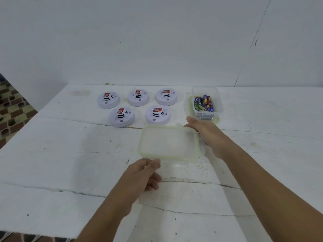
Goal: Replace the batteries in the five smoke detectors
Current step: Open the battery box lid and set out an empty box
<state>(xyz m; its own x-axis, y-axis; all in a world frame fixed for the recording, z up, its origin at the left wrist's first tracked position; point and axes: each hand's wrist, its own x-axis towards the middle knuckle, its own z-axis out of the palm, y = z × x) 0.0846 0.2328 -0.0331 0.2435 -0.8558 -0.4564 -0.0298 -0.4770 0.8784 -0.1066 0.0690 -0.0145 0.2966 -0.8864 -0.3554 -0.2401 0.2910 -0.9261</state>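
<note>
- Translucent plastic lid with a pale green rim (168, 143) is held level above the white painted wooden table (70, 154), both hands on it
- Left hand (146, 173) pinches the lid's near edge, thumb on top, remaining fingers curled beneath
- Right hand (206, 135) holds the lid's right edge; its fingers run under the lid and their exact spread cannot be told
- Clear plastic tub of assorted cylindrical batteries (205, 103) stands uncovered at the far right of the table, resting on what appears to be a second green-rimmed lid
- Five round white smoke detectors with red labels (138, 105) sit at the far centre, three in the far row and two nearer, just left of the tub; all appear closed and untouched
- Judgement: step in hand is preparation only, with the battery supply opened and no detector yet serviced
- Next move calls for setting the lid down on a bare part of the table, then taking up one detector to open its housing
</note>
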